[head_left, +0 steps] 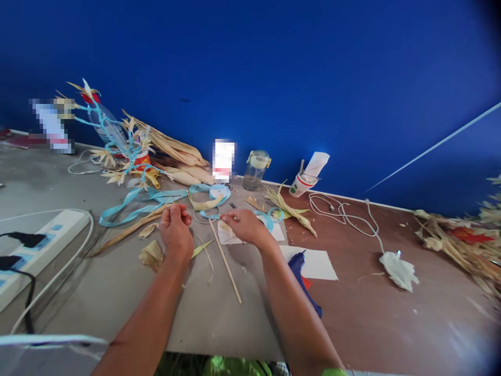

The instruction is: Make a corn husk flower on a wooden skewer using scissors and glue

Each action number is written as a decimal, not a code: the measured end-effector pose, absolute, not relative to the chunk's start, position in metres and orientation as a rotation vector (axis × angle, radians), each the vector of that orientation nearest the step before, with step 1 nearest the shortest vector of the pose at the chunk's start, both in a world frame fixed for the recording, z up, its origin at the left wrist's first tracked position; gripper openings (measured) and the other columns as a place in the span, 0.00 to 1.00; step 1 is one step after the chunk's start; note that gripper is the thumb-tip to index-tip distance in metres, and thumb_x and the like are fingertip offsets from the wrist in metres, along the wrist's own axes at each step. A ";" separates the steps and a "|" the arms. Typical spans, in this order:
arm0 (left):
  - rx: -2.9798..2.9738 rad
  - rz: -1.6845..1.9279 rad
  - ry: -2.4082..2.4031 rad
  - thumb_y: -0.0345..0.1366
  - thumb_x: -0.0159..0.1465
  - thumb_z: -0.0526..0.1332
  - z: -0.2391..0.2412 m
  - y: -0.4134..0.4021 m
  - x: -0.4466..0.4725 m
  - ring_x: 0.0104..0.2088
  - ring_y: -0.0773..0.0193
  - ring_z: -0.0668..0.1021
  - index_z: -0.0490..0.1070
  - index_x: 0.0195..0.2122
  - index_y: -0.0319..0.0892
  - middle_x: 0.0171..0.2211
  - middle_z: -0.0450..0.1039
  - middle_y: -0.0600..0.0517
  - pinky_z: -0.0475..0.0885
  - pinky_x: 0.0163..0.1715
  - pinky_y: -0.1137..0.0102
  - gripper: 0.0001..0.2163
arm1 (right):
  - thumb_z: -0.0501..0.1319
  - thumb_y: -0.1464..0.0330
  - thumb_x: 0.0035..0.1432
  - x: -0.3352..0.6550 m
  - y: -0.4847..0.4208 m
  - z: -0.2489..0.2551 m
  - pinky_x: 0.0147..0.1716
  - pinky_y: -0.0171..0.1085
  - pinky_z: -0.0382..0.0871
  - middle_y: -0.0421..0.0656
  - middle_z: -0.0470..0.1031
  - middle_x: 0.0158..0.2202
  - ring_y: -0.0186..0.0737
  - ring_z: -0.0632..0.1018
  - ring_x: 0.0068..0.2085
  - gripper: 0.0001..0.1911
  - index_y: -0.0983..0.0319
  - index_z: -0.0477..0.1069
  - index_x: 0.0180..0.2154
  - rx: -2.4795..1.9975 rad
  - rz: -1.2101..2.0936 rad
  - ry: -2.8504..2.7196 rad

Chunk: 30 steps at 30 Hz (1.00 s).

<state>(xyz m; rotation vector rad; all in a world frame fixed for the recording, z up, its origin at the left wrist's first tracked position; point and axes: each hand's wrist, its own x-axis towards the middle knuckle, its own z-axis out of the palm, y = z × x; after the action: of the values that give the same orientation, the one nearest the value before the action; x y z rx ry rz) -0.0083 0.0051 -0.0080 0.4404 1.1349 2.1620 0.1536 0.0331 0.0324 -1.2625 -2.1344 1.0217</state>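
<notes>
My left hand (176,230) is closed in a pinch above the table, its fingertips beside the upper end of a long brown dried corn husk strip (131,228). What it holds, if anything, is hidden. To the right, my right hand (245,224) has thumb and forefinger pressed together, close to a light blue ribbon piece (209,214). I cannot make out what is in that pinch. A thin wooden stick (227,263) lies between my forearms, its far end just below the right fingertips. Behind the hands rests a light blue ribbon roll (223,196).
A blue glue gun (301,277) lies on white paper (319,263) beside my right forearm. A power strip (43,250) with cables is at left. Behind stand a glass jar (256,169), a paper cup (301,184) and a blue-wrapped branch (107,130). Husks (450,237) lie far right.
</notes>
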 end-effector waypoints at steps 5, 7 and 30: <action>0.448 2.151 1.158 0.36 0.56 0.63 -0.010 0.005 -0.008 0.19 0.76 0.63 0.67 0.25 0.39 0.22 0.64 0.58 0.57 0.19 0.77 0.08 | 0.53 0.76 0.55 0.122 0.071 0.025 0.51 0.39 0.63 0.48 0.72 0.51 0.43 0.71 0.52 0.19 0.62 0.73 0.47 -1.342 0.573 -2.199; 0.476 2.132 1.179 0.36 0.56 0.63 -0.011 0.004 -0.007 0.19 0.76 0.63 0.67 0.26 0.39 0.21 0.63 0.59 0.57 0.19 0.77 0.07 | 0.54 0.76 0.54 0.110 0.081 0.018 0.49 0.39 0.65 0.49 0.64 0.58 0.43 0.72 0.51 0.23 0.60 0.70 0.52 -1.354 0.515 -2.334; 0.626 1.559 0.811 0.33 0.49 0.70 -0.017 -0.004 0.011 0.22 0.75 0.68 0.73 0.28 0.39 0.25 0.69 0.56 0.62 0.23 0.77 0.08 | 0.62 0.64 0.44 0.139 0.040 0.017 0.22 0.30 0.55 0.34 0.65 0.20 0.28 0.61 0.21 0.08 0.62 0.71 0.27 -1.002 1.473 -1.444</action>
<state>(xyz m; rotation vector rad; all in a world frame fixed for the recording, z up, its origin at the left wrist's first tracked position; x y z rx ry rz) 0.0106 -0.0042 -0.0171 0.6263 0.8108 1.5592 0.1394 0.0398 0.0171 -1.0015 -1.4437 1.4731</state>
